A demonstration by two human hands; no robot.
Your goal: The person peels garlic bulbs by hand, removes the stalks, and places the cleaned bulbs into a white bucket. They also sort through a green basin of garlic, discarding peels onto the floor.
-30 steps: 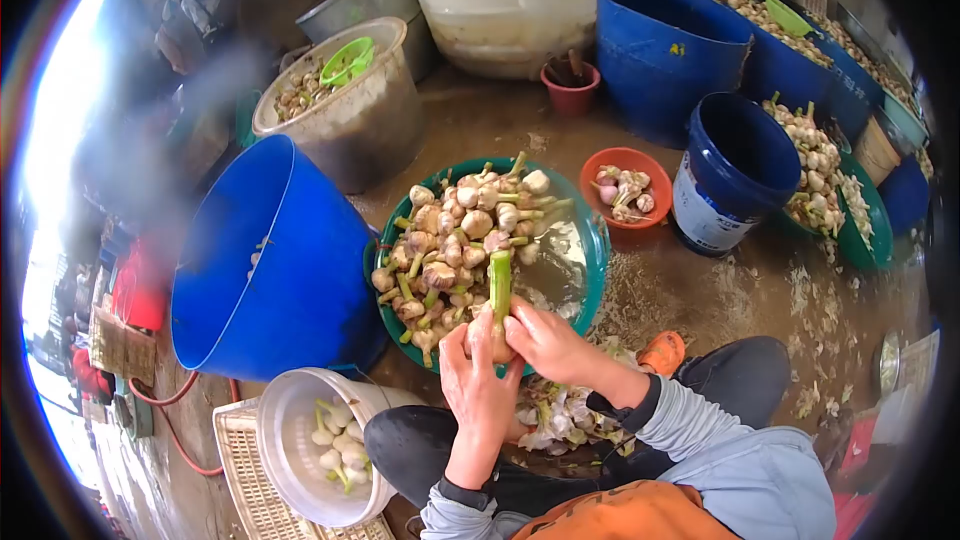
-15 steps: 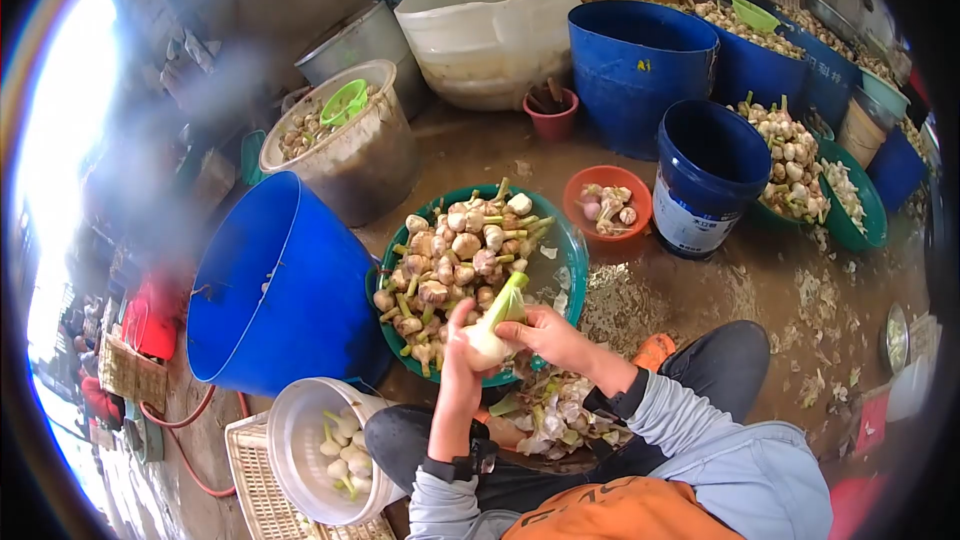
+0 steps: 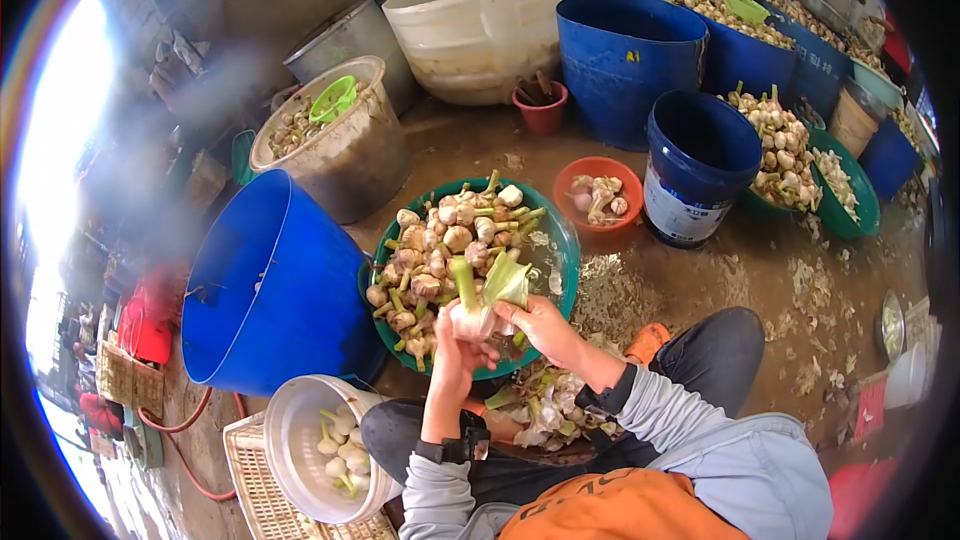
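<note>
My left hand [image 3: 455, 358] is closed round a garlic bulb [image 3: 468, 324] with a thick green stem standing up. With thumb and fingers together, my right hand [image 3: 546, 328] pinches a pale green outer skin [image 3: 508, 283] that is pulled away from the stem. Below and beyond both hands sits a green basin [image 3: 571, 285] heaped with unpeeled garlic [image 3: 440, 250]. Loose garlic peelings [image 3: 552, 418] lie in a pile between my legs. By my left knee, a white bucket [image 3: 284, 445] contains several peeled bulbs with stems.
A tall blue tub [image 3: 255, 290] stands left of the basin. Ahead are a small orange bowl [image 3: 627, 188] with garlic and a dark blue bucket [image 3: 690, 165]. Large tubs line the wall. A wicker basket [image 3: 245, 470] sits under the white bucket. Scraps litter the wet floor at right.
My right hand has peeled the outer skin outward from the stem, so skin and stem now stand apart. The bulb stays in my left hand, and the view has shifted slightly.
</note>
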